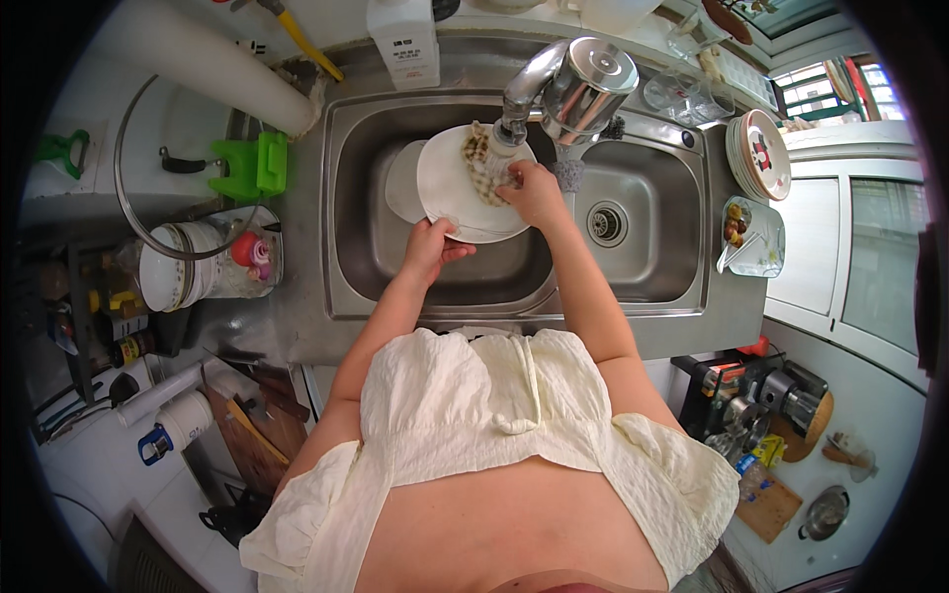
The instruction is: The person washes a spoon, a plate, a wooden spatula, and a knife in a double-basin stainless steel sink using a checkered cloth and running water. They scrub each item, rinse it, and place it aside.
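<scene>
Over the left sink basin I hold a white plate, tilted, under the tap. My left hand grips the plate's near rim, with the thumb on top and fingers beneath. A checked brown-and-cream dishcloth lies bunched on the plate's upper face. My right hand pinches the cloth's right edge against the plate. Water seems to run from the tap onto the cloth. Beneath the held plate, another white dish shows partly in the basin; the rest of it is hidden.
To the right is a second basin with a drain. Stacked plates and a tray with small items stand beyond it. On the left are a green holder and a dish rack. A white bottle stands behind the sink.
</scene>
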{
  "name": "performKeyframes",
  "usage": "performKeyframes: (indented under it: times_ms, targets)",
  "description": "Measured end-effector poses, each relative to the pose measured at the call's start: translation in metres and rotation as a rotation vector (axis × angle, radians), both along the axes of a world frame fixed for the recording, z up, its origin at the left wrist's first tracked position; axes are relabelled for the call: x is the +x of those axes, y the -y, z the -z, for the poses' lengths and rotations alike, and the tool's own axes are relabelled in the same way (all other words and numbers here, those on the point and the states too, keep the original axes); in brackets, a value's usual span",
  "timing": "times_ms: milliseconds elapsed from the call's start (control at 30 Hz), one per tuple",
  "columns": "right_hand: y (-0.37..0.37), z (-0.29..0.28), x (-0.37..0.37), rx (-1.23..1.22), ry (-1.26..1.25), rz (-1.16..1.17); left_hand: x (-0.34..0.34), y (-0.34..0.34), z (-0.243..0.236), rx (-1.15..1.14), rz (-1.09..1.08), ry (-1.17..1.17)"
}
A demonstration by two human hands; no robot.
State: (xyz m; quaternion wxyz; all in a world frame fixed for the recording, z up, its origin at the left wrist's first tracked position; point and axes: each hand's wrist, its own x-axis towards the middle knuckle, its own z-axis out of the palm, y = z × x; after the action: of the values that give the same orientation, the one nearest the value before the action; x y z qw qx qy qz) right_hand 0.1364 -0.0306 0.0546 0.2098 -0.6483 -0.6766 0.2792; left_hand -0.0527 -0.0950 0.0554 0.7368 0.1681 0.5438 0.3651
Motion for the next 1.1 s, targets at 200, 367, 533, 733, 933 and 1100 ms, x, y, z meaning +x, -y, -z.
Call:
performKeyframes:
  times_ms: [200, 367, 533, 733, 933, 1100]
  targets:
    - [0.009, -0.033, -0.018, 0.064, -0.395, 0.142, -0.002, 0.000, 0.007, -0.029, 0.011, -0.027]
    - [0.031, -0.025, -0.023, 0.292, -0.352, -0.566, -0.002, 0.001, 0.008, -0.009, 0.031, -0.034]
    - [0.037, -0.028, -0.018, 0.047, -0.470, -0.469, -0.008, 0.001, 0.012, -0.001, 0.069, 0.004]
    - [0.017, -0.005, -0.026, 0.108, -0.209, -0.008, -0.004, 0.000, 0.003, 0.003, 0.086, -0.036]
    - [0.012, -0.004, -0.036, 0.336, -0.121, -0.126, 0.001, 0.000, 0.003, -0.001, 0.138, -0.047]
    - [0.013, -0.014, -0.045, 0.379, -0.185, -0.444, 0.001, -0.001, 0.005, -0.005, 0.189, -0.048]
